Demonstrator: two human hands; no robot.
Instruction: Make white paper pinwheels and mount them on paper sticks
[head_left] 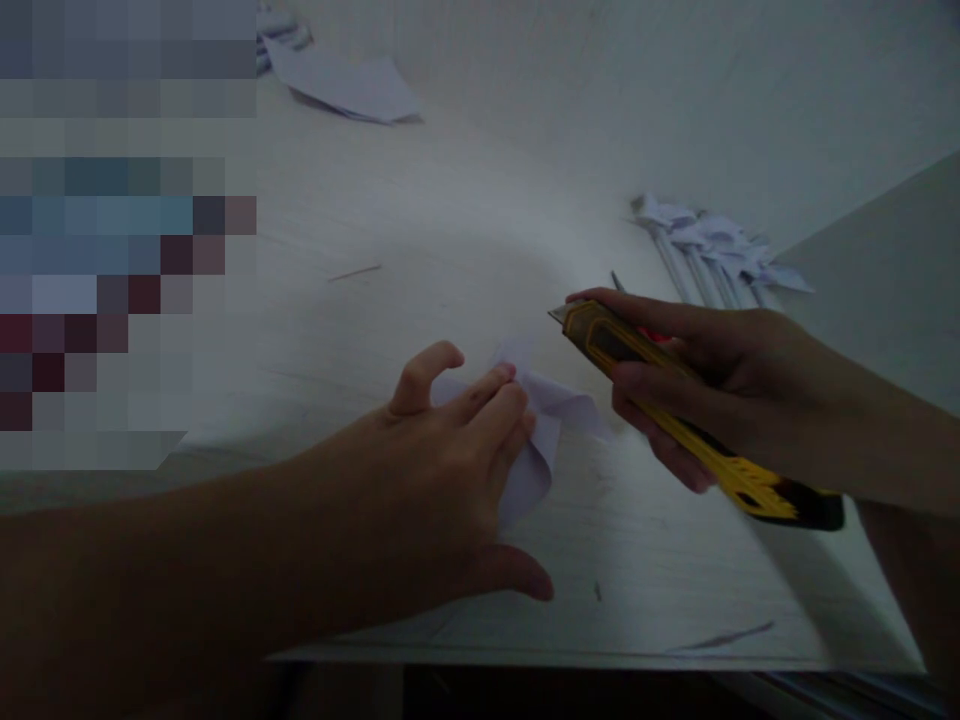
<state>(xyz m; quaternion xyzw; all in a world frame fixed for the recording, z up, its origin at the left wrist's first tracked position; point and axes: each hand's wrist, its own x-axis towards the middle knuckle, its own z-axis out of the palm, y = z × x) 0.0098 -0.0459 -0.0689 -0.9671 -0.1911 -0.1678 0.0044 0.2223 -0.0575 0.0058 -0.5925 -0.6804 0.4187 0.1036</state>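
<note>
My right hand (pixel 720 390) is wrapped round a yellow and black utility knife (pixel 675 425), its blade tip pointing up and left with a short piece of metal showing. The knife is held above the table, apart from the paper. My left hand (pixel 465 450) lies with its fingertips pressing on a folded piece of white paper (pixel 532 470). Its thumb is stretched out to the side and its little finger is raised and bent. Part of the paper is hidden beneath the fingers.
Several white paper pieces with rolled stems (pixel 705 245) lie at the right by the wall. Flat paper sheets (pixel 352 85) lie at the back left. A thin dark strip (pixel 356 272) and a paper sliver (pixel 724 638) rest on the white table (pixel 420 210). The upper left is pixelated.
</note>
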